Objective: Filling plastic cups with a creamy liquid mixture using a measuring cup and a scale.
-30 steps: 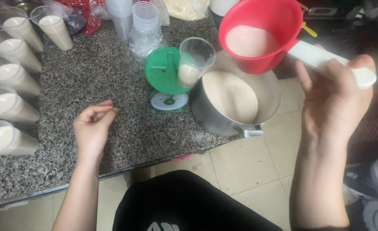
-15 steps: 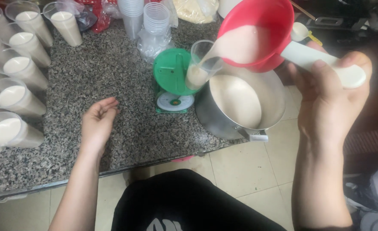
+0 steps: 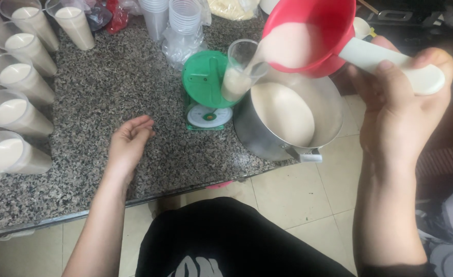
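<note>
On the green kitchen scale (image 3: 206,87), a clear plastic cup (image 3: 239,69) takes cream liquid from the tilted red plastic ladle (image 3: 308,33), white handle gripped by right hand (image 3: 398,110). Left hand (image 3: 128,146) rests loosely curled on the speckled granite counter (image 3: 98,92); steel pot (image 3: 288,118) holds more.

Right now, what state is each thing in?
Red scoop: tilted, pouring, gripped by right hand.
Cup on scale: upright, partly filled.
Green scale: loaded.
Metal pot: uncovered, holds pale liquid.
Filled cups: full.
Left hand: empty, resting on counter.
</note>
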